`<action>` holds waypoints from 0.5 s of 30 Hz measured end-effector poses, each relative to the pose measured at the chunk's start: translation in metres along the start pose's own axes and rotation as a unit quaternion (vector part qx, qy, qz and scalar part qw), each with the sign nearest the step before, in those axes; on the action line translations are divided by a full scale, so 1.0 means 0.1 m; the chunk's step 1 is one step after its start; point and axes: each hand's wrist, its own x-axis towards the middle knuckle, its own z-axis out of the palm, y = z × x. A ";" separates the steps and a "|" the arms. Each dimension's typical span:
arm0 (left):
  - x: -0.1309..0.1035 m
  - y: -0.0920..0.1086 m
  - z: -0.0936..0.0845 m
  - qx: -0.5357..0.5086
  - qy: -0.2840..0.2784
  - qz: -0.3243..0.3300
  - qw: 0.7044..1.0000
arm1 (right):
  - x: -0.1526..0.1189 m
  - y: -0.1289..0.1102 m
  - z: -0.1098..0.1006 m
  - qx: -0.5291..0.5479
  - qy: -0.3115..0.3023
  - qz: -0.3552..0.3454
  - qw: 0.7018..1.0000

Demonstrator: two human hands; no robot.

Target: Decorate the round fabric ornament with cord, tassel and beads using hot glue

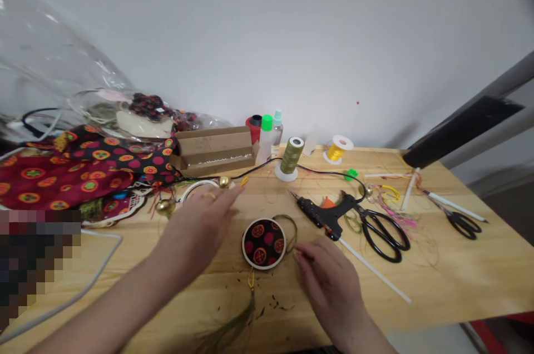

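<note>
A round ornament (264,244) of black fabric with red and orange fruit shapes and a white rim lies on the wooden table. A green cord loops from its upper right and a green tassel (240,323) hangs below it. Beside its right edge is my right hand (327,282), thumb and index finger pressed together near the cord; whether they hold anything is too small to tell. My left hand (200,226), somewhat blurred, reaches over a white ring (198,187) at the left, fingertips near a gold bell (225,182) and a small yellow loop (244,181).
A black glue gun (323,212), large scissors (384,234) and smaller scissors (461,223) lie to the right. Green thread (291,156), yellow ribbon (339,149), bottles (267,137) and a cardboard box (214,148) stand behind. Patterned fabric (75,170) is piled left.
</note>
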 end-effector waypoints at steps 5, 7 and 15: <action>-0.46 0.26 0.30 -0.164 -0.005 -0.035 0.986 | 0.09 0.06 -0.02 -0.021 -0.093 0.006 0.995; -0.51 0.31 0.36 -0.187 -0.021 -0.046 0.981 | 0.13 0.06 -0.02 -0.026 -0.133 0.006 0.991; -0.45 0.39 0.36 -0.193 -0.072 -0.046 0.977 | 0.30 0.01 -0.15 -0.202 -0.220 -0.049 0.953</action>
